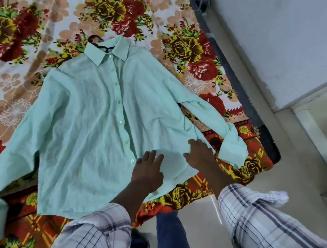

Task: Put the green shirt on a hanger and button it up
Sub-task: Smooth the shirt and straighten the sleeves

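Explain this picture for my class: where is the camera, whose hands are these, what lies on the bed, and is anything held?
No machine here: a person wears a camera on the head, so the one picture looks forward and down at their own arms. A green shirt lies spread flat on a flowered bedsheet, with a dark hanger showing at the collar. The left hand and right hand lie flat on the shirt near its lower edge. Nothing is gripped.
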